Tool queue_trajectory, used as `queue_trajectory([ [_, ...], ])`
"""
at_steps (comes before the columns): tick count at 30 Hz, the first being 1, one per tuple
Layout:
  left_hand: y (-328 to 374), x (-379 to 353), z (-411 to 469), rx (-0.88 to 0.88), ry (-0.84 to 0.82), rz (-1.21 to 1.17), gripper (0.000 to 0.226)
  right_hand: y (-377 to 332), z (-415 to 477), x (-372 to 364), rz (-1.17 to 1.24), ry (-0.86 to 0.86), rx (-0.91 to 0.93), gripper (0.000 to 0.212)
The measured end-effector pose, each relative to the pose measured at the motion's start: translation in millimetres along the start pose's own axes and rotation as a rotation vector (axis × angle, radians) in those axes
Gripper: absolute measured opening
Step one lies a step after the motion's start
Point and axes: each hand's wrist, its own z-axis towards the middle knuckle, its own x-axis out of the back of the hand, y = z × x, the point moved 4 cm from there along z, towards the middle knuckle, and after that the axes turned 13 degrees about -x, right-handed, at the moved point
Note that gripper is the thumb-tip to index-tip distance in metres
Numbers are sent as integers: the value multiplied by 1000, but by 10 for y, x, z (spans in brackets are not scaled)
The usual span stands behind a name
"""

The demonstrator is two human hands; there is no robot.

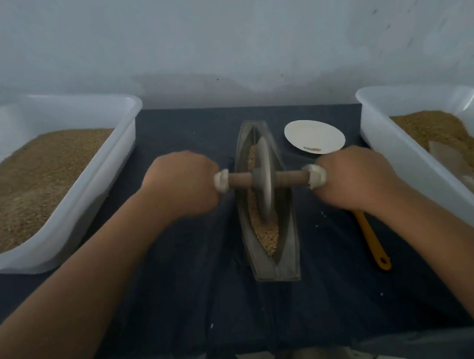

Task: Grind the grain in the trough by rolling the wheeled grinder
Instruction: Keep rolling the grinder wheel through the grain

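My left hand and right hand each grip one end of the wheeled grinder, its axle lying crosswise over the trough. The trough's long axis runs straight away from me, with grain under the wheel, so I judge the roll goes forward and back along it.

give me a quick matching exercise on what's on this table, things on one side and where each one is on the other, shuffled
Things
1. wheeled grinder
2. white plate
3. orange-handled tool
4. left tub

Places
a. partly hidden under the right hand
b. standing in the trough
c. far left, filled with grain
d. just right of the trough's far end

Pairs: 1-b, 2-d, 3-a, 4-c
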Motion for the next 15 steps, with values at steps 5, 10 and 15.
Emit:
queue_trajectory([
  [5,100,20,-228,-49,135,164,30,99,-204,-41,11,-53,8,46],
  [10,-155,33,411,128,71,17,28,-82,341,-119,29,199,-50,38],
  [15,-135,8,381,140,66,-27,28,-170,328,85,48,196,15,37],
])
